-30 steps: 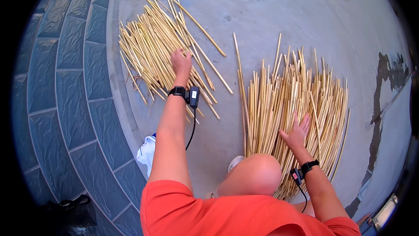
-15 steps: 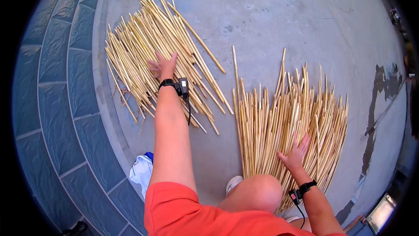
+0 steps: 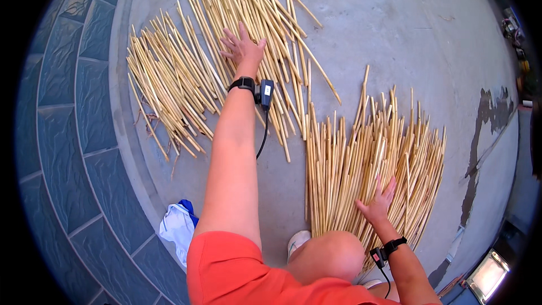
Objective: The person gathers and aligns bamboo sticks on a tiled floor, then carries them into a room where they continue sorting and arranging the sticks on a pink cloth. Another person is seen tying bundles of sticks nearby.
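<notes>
Two spreads of long, thin, pale-yellow cane sticks lie on the grey floor. On the far left spread of sticks (image 3: 169, 73), my left hand (image 3: 244, 51) rests with its fingers spread, palm down across several sticks. That spread has parted into a left cluster and a right cluster, with the hand on the right one. My right hand (image 3: 377, 203) lies open on the nearer right-hand pile of sticks (image 3: 339, 175), fingers stretched out. The right pile's sticks point away from me, roughly side by side. A strap with a small black device is on each wrist.
Grey concrete floor (image 3: 384, 28) surrounds both piles. Dark slate tiles (image 3: 62, 152) run along the left side. A white and blue cloth (image 3: 178, 227) lies near my left arm. My bent knee (image 3: 333, 254) is beside the right pile. A bright rectangular lamp-like object (image 3: 489, 274) sits at lower right.
My left hand has moved right and farther away, pushing part of the left spread with it, so a gap opens between its clusters. My right hand stays on its pile.
</notes>
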### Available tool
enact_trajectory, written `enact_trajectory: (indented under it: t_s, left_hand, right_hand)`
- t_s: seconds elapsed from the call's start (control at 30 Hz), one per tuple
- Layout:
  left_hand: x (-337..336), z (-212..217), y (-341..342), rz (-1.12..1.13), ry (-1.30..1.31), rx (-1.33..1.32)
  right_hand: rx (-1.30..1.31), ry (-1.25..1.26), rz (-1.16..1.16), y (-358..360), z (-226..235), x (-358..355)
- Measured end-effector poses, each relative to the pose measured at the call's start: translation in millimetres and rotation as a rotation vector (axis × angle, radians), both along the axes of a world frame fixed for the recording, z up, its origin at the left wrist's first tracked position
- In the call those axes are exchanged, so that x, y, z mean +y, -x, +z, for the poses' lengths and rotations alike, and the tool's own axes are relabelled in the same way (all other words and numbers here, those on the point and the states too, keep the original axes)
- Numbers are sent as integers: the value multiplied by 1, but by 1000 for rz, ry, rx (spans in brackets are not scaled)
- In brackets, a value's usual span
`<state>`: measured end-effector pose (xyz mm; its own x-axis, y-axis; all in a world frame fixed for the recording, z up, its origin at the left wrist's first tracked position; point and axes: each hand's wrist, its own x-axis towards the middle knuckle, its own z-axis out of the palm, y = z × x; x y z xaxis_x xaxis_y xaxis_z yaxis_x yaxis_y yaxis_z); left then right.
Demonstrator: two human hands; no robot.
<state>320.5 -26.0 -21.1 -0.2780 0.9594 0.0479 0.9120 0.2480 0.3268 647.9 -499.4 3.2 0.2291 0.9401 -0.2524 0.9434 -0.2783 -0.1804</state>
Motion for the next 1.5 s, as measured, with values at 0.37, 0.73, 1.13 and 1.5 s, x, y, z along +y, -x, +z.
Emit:
enact_trajectory:
  t_s: [0.37, 0.73, 1.13, 1.5]
  left_hand:
    - [-53, -20, -10, -192, 183, 146]
    - [-91, -29, -34, -662, -58, 194]
    - [-8, -22, -58, -418, -16, 405]
    - [-23, -34, -77, -716, -88, 305]
  right_hand:
    - [-5, 40, -35, -1, 6, 3]
    - [-35, 43, -49, -7, 8, 1]
    - [29, 141, -89, -3, 11, 5]
    - [34, 113, -85, -3, 12, 8]
